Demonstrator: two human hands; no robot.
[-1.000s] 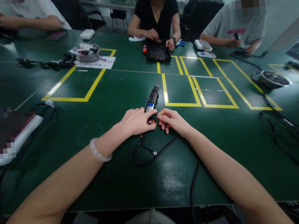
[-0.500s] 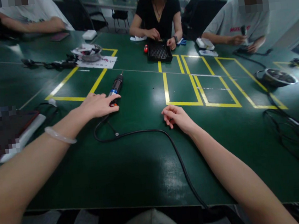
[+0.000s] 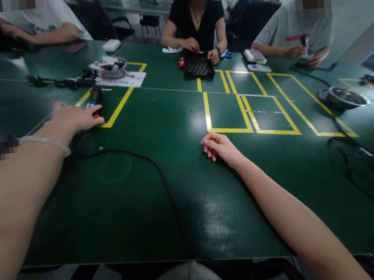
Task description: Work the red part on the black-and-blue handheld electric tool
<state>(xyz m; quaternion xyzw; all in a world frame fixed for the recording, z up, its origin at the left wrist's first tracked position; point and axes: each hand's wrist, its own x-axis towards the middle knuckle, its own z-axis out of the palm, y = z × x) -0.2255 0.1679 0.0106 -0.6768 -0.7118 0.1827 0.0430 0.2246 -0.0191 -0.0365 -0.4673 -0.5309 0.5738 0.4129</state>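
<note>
My left hand (image 3: pixel 75 117) is closed over an electric screwdriver (image 3: pixel 95 96), its palm covering most of the body. The tool's dark front end points away from me, among the yellow tape lines at the left; a blue band and a bit of orange show beside my fingers. From it a black cable (image 3: pixel 158 165) runs across the table toward the front edge. My right hand (image 3: pixel 219 147) rests on the green table (image 3: pixel 141 216), fingers loosely curled in, with nothing visible in them. It lies just below a yellow taped rectangle (image 3: pixel 231 130).
Beyond my left hand stand a metal bowl (image 3: pixel 118 70) on a paper sheet and a dark cabled tool (image 3: pixel 60 81). Across the table a person's hands work at a black tray (image 3: pixel 198 65). At right are another bowl (image 3: pixel 348 97) and tangled cables (image 3: pixel 352 154). Other people sit around.
My left hand has slid the electric screwdriver leftward into the left taped area, and its cable has shifted left with it. My right hand stays in place.
</note>
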